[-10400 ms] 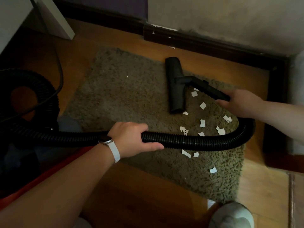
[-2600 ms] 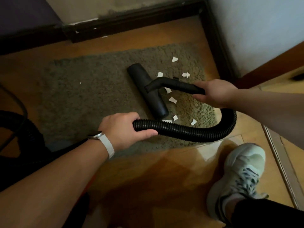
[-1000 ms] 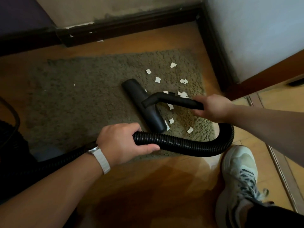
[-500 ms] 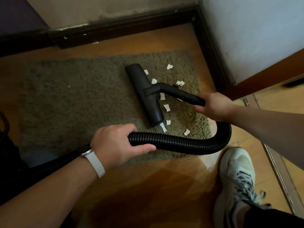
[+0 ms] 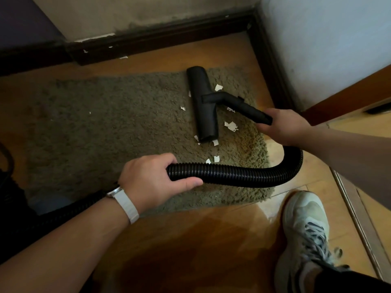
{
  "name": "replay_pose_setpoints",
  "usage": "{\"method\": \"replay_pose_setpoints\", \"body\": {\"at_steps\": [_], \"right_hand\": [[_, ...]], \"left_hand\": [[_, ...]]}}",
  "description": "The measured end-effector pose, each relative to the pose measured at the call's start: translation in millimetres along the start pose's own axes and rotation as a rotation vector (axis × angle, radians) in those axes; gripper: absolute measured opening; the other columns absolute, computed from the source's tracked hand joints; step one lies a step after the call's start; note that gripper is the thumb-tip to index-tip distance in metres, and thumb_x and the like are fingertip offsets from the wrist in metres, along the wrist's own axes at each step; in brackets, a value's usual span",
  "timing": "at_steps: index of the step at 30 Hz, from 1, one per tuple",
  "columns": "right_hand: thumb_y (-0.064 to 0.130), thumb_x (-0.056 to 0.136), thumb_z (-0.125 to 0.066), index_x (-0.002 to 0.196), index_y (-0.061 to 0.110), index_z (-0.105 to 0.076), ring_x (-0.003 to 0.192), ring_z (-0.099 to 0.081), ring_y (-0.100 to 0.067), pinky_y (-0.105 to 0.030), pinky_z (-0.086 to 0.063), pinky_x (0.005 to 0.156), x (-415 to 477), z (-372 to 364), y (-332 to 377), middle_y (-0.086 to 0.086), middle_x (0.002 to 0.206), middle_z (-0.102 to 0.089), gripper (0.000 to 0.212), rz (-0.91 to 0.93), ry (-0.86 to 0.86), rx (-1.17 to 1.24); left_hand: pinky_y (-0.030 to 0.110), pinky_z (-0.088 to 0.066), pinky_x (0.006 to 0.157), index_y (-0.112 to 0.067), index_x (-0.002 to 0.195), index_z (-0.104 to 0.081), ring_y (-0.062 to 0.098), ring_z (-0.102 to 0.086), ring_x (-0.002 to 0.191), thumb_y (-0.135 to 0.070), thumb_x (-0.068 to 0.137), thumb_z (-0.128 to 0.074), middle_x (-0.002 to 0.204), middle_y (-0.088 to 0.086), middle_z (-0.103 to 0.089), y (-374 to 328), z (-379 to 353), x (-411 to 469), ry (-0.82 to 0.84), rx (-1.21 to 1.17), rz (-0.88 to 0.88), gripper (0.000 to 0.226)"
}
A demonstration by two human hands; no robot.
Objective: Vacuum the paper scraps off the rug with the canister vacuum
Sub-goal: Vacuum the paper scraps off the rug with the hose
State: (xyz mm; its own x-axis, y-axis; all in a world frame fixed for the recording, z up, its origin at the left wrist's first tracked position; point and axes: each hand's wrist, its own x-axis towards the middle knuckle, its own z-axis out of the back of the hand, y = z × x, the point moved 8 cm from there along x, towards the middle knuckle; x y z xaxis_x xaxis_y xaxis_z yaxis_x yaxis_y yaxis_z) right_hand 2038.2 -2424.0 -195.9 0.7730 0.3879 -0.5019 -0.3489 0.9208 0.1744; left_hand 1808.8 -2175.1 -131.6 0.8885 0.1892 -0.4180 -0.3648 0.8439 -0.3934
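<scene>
A warm wooden floor (image 5: pixel 190 240) runs into a room corner edged by a dark, chipped baseboard (image 5: pixel 158 37), and on it lies a shaggy olive rug (image 5: pixel 105 123) with the vacuum's floor nozzle (image 5: pixel 203 102) resting flat on its pile. The nozzle is a smooth matte-black bar, joined at mid-length to a bent rigid tube (image 5: pixel 247 107) that angles off to its right. The right hand (image 5: pixel 283 125) is wrapped around that tube's rear end, fingers curled under it. The left hand (image 5: pixel 150 178), nearer the person than the nozzle, closes around the ribbed, glossy hose (image 5: pixel 243 174), thumb laid along it. The paper scraps (image 5: pixel 231 126) are small, thin, torn white bits. Most are just right of the nozzle, two touch its near end, two lie between the nozzle and the hose, and one lies to its left. Since scraps sit on both sides, the sweep probably wants slow, overlapping strokes with the bar pressed level, so the mouth seals against the deep pile instead of skating over it. Flat paper can cling in long fibres, so a second pass from another direction may help. The left hand should feed slack so the hose loop does not drag across and scatter the pieces near the nozzle's end.
</scene>
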Motion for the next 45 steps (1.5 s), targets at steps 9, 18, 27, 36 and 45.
{"method": "replay_pose_setpoints", "body": {"at_steps": [9,18,27,36,45], "right_hand": [[0.043,0.098,-0.055,0.107,0.024,-0.058,0.068,-0.059,-0.017,-0.032,-0.046,0.061,9,-3,16,-0.001,0.078,-0.06,0.022,0.049,0.019,-0.007],[0.048,0.096,-0.056,0.104,0.026,-0.057,0.066,-0.055,-0.015,-0.031,-0.04,0.057,23,-2,52,0.003,0.076,-0.057,0.024,0.187,0.027,-0.092],[0.048,0.097,-0.057,0.106,0.036,-0.051,0.067,-0.057,-0.012,-0.03,-0.039,0.057,16,0,39,0.004,0.078,-0.06,0.016,0.213,0.085,-0.023],[0.046,0.097,-0.057,0.105,0.028,-0.057,0.068,-0.058,-0.016,-0.031,-0.04,0.057,20,8,11,-0.001,0.079,-0.06,0.02,0.102,0.007,0.034],[0.049,0.095,-0.057,0.106,0.029,-0.059,0.067,-0.059,-0.014,-0.03,-0.044,0.057,41,10,70,0.003,0.078,-0.062,0.023,0.193,0.065,-0.113]], "left_hand": [[0.023,-0.04,0.052,-0.032,0.074,-0.057,-0.002,-0.053,0.059,-0.097,0.051,-0.033,0.061,-0.013,-0.055,4,1,2,-0.048,-0.039,-0.036,0.073],[0.023,-0.036,0.05,-0.031,0.072,-0.057,-0.001,-0.052,0.057,-0.095,0.053,-0.034,0.058,-0.012,-0.054,1,3,6,-0.05,-0.039,-0.081,0.071],[0.025,-0.043,0.055,-0.031,0.075,-0.059,-0.003,-0.052,0.06,-0.097,0.052,-0.033,0.061,-0.014,-0.055,1,2,8,-0.047,-0.04,-0.06,0.074],[0.027,-0.046,0.059,-0.03,0.079,-0.059,0.0,-0.054,0.064,-0.096,0.047,-0.031,0.064,-0.012,-0.057,-4,5,8,-0.026,-0.034,-0.027,0.079],[0.024,-0.044,0.053,-0.031,0.075,-0.058,-0.002,-0.053,0.059,-0.095,0.054,-0.035,0.061,-0.013,-0.056,4,6,6,-0.039,-0.056,-0.059,0.071]]}}
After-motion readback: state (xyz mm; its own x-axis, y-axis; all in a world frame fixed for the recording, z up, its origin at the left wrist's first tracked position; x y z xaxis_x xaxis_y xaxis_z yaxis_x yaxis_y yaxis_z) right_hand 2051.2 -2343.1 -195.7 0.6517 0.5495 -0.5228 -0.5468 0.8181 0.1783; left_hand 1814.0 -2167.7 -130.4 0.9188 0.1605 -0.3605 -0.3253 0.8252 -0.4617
